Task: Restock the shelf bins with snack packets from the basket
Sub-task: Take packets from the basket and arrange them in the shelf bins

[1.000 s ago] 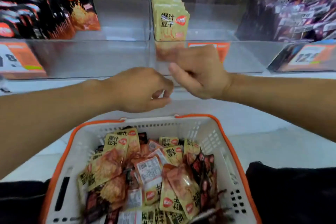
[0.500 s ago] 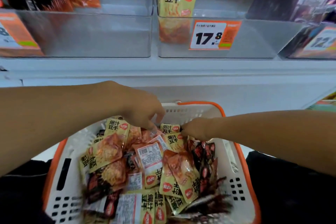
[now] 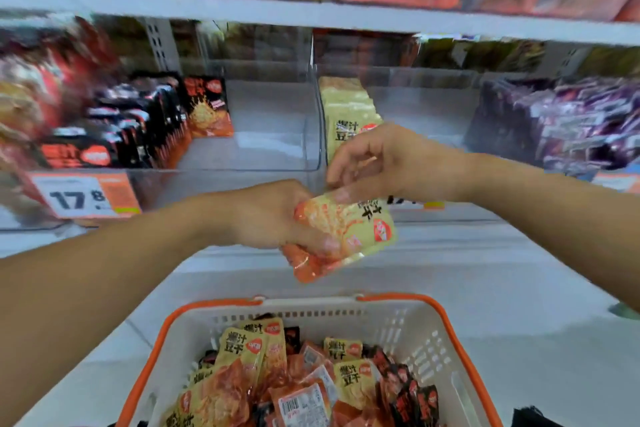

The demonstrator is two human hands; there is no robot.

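Note:
My left hand [image 3: 273, 215] grips a small stack of yellow snack packets [image 3: 349, 232] in front of the shelf, above the basket. My right hand [image 3: 384, 163] pinches the top edge of the same stack with fingertips and thumb. Below, a white basket with an orange rim [image 3: 446, 326] holds many yellow and black snack packets [image 3: 298, 378]. Behind my right hand, a clear shelf bin [image 3: 415, 107] holds a row of matching yellow packets [image 3: 346, 107] at its left side. The clear bin to its left [image 3: 270, 135] holds black and orange packets [image 3: 204, 107].
A purple-packet bin [image 3: 568, 121] stands at the right. Orange price tags [image 3: 86, 198] hang on the bin fronts. A white shelf board [image 3: 311, 14] runs above, with boxed goods on it. The pale shelf ledge [image 3: 485, 270] lies between the bins and the basket.
Both hands rose out of the basket, where they were reaching among the packets, and now hold yellow packets up in front of the bins. The view tilted upward.

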